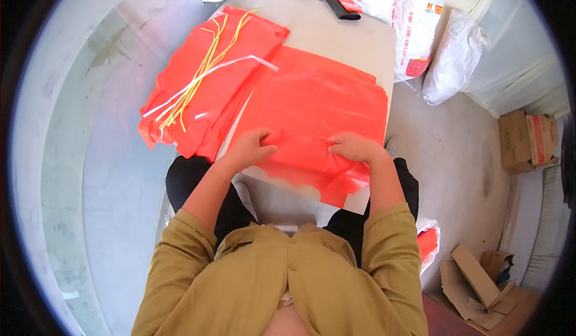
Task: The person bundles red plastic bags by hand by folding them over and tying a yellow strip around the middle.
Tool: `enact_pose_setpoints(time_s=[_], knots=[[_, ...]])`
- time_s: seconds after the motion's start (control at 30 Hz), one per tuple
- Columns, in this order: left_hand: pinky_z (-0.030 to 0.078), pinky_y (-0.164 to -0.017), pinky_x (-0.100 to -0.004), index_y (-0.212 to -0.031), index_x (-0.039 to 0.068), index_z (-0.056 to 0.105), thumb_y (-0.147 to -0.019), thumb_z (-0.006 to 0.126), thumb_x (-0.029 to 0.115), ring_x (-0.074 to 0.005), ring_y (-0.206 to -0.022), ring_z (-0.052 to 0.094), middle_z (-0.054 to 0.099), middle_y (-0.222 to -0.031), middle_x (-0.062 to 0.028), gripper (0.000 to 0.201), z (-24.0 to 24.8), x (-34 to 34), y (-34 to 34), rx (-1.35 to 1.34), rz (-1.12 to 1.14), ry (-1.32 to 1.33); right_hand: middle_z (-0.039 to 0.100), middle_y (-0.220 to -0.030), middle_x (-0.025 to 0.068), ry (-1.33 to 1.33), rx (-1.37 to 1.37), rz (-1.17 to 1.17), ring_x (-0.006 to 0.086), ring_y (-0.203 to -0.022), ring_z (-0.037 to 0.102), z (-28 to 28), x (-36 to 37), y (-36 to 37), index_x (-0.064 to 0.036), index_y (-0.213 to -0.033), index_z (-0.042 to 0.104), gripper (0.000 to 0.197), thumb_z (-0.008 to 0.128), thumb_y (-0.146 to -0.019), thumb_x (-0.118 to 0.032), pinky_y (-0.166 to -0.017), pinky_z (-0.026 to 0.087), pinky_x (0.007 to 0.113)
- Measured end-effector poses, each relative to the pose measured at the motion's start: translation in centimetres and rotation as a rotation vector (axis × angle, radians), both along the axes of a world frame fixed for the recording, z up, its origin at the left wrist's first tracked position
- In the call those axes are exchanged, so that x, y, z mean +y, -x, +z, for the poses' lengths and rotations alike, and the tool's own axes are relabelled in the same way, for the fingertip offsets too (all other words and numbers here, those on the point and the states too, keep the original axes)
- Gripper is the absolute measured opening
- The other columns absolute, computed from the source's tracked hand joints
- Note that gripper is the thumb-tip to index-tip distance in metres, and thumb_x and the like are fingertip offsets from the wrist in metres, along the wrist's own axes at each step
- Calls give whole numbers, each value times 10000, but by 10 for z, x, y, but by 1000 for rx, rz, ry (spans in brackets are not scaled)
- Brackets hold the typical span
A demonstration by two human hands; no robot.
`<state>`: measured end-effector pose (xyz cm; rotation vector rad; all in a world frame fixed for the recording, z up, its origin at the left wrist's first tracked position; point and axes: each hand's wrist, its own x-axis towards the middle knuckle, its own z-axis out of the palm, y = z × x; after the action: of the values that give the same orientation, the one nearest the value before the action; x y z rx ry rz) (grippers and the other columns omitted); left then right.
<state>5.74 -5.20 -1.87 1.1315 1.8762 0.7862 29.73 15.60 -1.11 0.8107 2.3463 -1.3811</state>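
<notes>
On the low table [303, 19] in front of me lies a flat red plastic bag [312, 93], its near part creased and hanging by the table's front edge. My left hand [255, 149] pinches it at the left, thumb and fingers together on the plastic. At the right, my right hand [355, 147] grips a gathered fold of the same bag. Left of it rests a pile of red plastic bags [198, 54], overhanging the table's left side. Across that pile run several yellow strips [207, 66] and a white strip [207, 73].
A black and red bundle [340, 0] lies at the table's far edge. White printed sacks [414, 24] and a clear-wrapped package [456, 57] stand beyond. Cardboard boxes [519, 141] sit at the right, with flattened cardboard [474, 282] nearer. My knees flank the table.
</notes>
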Motion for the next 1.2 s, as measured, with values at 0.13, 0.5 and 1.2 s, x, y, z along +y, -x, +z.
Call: enact_pose_setpoints(time_s=[0.13,0.5,1.2], knots=[[517,-898,-361,-1242,-25,618,-854,724,193,-281,-1056,670,693,-1141,-179,458,1,7,4,175,65,-15,671,-914,79,31,-152,-94,206,-874,610,7,9,14,-14,-1065,667,264,628,-904,-219,-826,485,339],[530,-890,-386,-1218,15,619,-873,706,224,-330,-1039,678,700,-1130,-188,413,-1,15,-2,312,53,11,626,-1224,150,-625,504,-270,351,-1179,560,4,-45,-68,-35,-1139,623,346,700,-811,-117,-1010,450,417],[528,-858,-413,-1181,28,612,-868,705,207,-349,-971,676,700,-1030,-204,373,-8,14,-5,493,7,-54,653,-1163,88,-759,549,-117,310,-1126,577,3,-67,-85,-78,-1026,666,329,768,-716,-119,-1028,420,450]])
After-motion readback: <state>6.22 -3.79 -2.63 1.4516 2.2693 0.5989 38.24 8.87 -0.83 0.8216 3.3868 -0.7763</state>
